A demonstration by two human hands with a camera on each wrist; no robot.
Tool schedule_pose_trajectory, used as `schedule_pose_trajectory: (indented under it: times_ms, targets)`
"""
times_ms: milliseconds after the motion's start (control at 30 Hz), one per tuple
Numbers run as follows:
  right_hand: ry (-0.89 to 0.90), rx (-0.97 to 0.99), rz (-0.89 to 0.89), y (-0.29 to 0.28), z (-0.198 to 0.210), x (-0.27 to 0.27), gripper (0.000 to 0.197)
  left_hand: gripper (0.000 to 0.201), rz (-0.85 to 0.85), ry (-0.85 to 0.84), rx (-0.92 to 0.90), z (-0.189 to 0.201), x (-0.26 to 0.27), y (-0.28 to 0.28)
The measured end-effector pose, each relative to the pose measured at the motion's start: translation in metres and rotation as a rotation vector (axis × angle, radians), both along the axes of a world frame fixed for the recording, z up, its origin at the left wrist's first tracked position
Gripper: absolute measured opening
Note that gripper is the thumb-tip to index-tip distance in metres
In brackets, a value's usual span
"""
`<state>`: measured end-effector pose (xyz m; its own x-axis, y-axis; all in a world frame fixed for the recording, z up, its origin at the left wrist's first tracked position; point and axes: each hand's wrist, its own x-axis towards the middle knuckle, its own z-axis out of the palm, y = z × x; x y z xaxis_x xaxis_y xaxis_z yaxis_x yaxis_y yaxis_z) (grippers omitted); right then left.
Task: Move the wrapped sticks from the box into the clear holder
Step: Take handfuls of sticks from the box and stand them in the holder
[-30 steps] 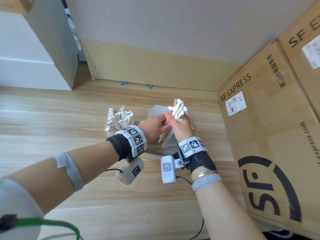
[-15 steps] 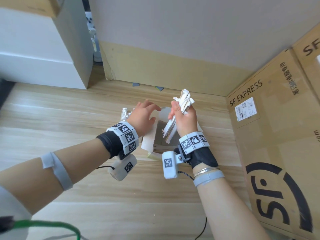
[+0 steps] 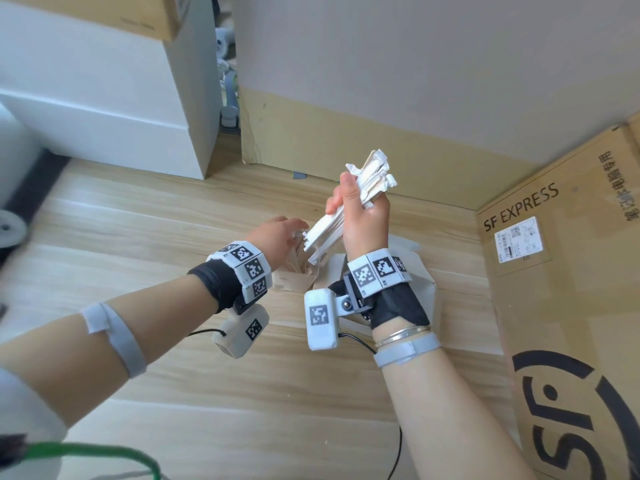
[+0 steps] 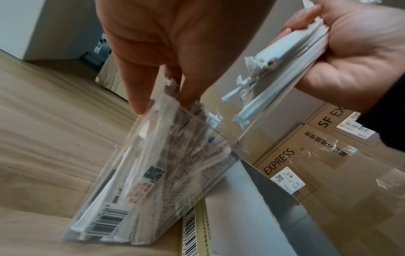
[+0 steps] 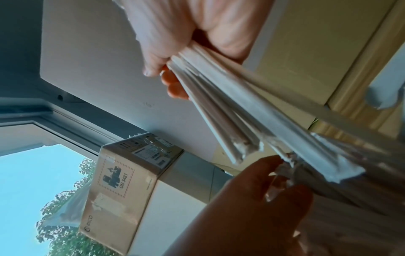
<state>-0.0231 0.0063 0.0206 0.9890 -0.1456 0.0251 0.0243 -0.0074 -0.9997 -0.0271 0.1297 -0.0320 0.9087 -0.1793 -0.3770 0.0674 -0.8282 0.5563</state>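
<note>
Right hand (image 3: 363, 220) centre frame, fist around bundle of wrapped sticks (image 3: 349, 209): light, thin, paper slippery. Best gripped mid-length. Left hand (image 3: 277, 237) fingers straight, touching clear holder (image 4: 166, 166) rim.

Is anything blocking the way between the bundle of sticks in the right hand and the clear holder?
Only the left hand: its fingertips rest at the clear holder opening, where sticks already stand. The bundle hangs beside it.

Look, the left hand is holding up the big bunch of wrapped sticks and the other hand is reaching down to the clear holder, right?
Not quite: the hands are swapped. In the head view the right hand grips the bunch of wrapped sticks, while the left hand reaches down. The left wrist view shows its fingers at the clear holder.
</note>
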Motion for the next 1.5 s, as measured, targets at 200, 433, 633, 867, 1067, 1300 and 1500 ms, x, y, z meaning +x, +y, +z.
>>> schedule_pose_trajectory:
  times_ms: [200, 433, 633, 867, 1067, 1300, 1500]
  targets:
    - [-0.030, -0.010, 0.031, 0.010, -0.001, 0.002, 0.046, 0.042, -0.046, 0.028, 0.047, 0.003, 0.004, 0.003]
    - [-0.068, -0.021, 0.010, 0.013, 0.010, 0.009, 0.044, 0.028, -0.071, 0.029, 0.098, 0.001, 0.010, 0.003]
    - [0.042, -0.048, 0.010, 0.013, -0.015, 0.004, 0.045, 0.040, -0.059, 0.042, 0.009, 0.001, 0.011, 0.007]
    - [0.294, -0.330, 0.157, 0.010, -0.038, -0.011, 0.013, 0.031, -0.027, 0.012, -0.035, -0.004, 0.009, 0.011]
    - [0.525, -0.694, 0.306, 0.011, -0.023, -0.021, 0.028, 0.028, -0.024, 0.032, 0.002, -0.005, 0.011, 0.010]
    - [0.422, -0.830, 0.452, 0.008, -0.028, -0.018, 0.038, 0.033, -0.040, 0.059, 0.035, -0.002, 0.012, 0.008]
    - [0.285, -0.916, 0.392, 0.010, -0.036, -0.015, 0.032, 0.028, -0.019, 0.045, 0.051, -0.004, 0.010, 0.006]
